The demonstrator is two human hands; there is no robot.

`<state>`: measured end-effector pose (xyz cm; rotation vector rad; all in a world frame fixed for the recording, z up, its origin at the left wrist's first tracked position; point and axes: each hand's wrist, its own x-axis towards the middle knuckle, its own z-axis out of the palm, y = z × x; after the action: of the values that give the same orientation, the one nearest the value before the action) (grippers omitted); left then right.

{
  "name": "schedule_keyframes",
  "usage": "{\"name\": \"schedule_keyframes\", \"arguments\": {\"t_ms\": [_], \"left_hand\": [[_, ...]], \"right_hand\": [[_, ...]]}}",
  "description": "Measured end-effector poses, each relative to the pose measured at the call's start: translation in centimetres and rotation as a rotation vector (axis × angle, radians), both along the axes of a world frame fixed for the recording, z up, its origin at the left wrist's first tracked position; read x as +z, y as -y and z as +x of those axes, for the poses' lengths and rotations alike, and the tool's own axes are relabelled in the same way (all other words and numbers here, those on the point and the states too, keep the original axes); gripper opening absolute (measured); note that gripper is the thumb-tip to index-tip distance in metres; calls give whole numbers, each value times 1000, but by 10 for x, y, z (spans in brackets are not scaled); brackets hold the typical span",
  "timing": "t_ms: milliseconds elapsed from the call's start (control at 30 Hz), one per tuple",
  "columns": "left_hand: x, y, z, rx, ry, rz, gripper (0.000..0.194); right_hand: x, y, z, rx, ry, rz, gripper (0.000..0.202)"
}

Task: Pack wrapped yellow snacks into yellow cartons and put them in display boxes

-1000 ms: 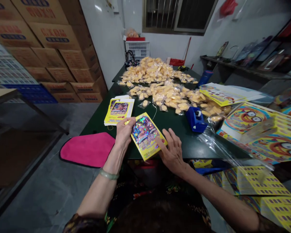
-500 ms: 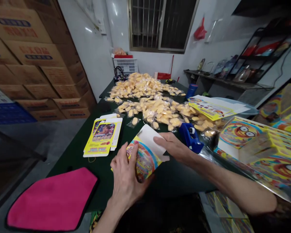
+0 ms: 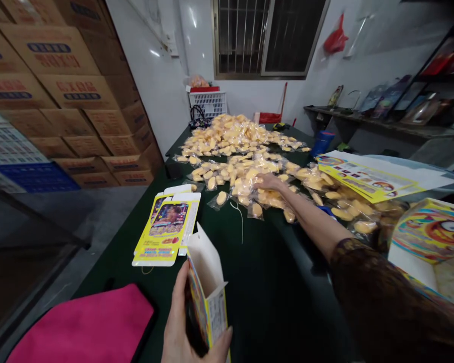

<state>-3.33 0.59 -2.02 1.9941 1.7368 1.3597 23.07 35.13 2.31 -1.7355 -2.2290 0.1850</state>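
My left hand [image 3: 196, 322] is closed around a small printed carton [image 3: 208, 302], low in the middle of the head view. The carton stands upright with its top flaps up, and its white inside shows. Further forward, my right hand [image 3: 269, 182] is in the near pile of clear-wrapped yellow oval cakes [image 3: 245, 169]. Its fingers are drawn together on a wrapped cake, the fingertips partly hidden among the packets. Flattened yellow cartons [image 3: 166, 227] lie stacked left of the held carton.
A pink cloth item [image 3: 83, 327] lies at front left. On the right are printed sheets [image 3: 363, 176], a large display box [image 3: 431, 242] and a blue tape dispenser [image 3: 327, 210], mostly behind my forearm. Cardboard boxes [image 3: 68, 91] are stacked along the left wall.
My right hand has left the carton and reached forward into the wrapped cakes. My left hand has brought the carton lower and nearer, turning its open top upward. The view has shifted right.
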Motion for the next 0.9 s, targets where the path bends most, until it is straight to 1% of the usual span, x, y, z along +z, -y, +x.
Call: {"name": "schedule_keyframes", "arguments": {"t_ms": [33, 100, 233, 333, 400, 500, 567, 633, 667, 700, 733, 800, 867, 900], "left_hand": [[0, -1, 3, -14, 9, -19, 96], [1, -3, 8, -34, 28, -35, 91], [4, -2, 13, -32, 46, -15, 89], [5, 3, 12, -18, 77, -51, 91], [5, 5, 11, 9, 93, -62, 93], [7, 6, 12, 89, -2, -48, 99], [10, 5, 14, 166, -136, -48, 102], [14, 2, 18, 226, -276, -52, 103], [16, 0, 20, 249, -335, -51, 102], [18, -1, 22, 266, -385, -47, 100], [20, -2, 23, 274, -429, -39, 98], [23, -4, 26, 277, -493, -17, 95], [26, -2, 26, 260, -535, 20, 92], [26, -1, 26, 243, -549, 40, 90]], "right_hand": [[-5, 7, -2, 25, 13, -19, 53], [-13, 27, -7, 80, -30, -32, 43], [-21, 76, -16, 204, -141, -13, 23], [-21, 103, -21, 277, -284, -9, 9], [-15, 114, -22, 290, -383, 8, 9], [6, 124, -17, 270, -523, 71, 14], [27, 134, -10, 247, -711, 123, 14], [51, 150, -4, 250, -929, 122, 15], [63, 160, -1, 273, -1000, 85, 16], [75, 172, 1, 307, -1025, 26, 16], [86, 185, 3, 344, -1017, -53, 16], [104, 208, 4, 402, -934, -254, 16], [113, 226, 0, 418, -834, -449, 17], [114, 232, -3, 422, -796, -524, 17]]}}
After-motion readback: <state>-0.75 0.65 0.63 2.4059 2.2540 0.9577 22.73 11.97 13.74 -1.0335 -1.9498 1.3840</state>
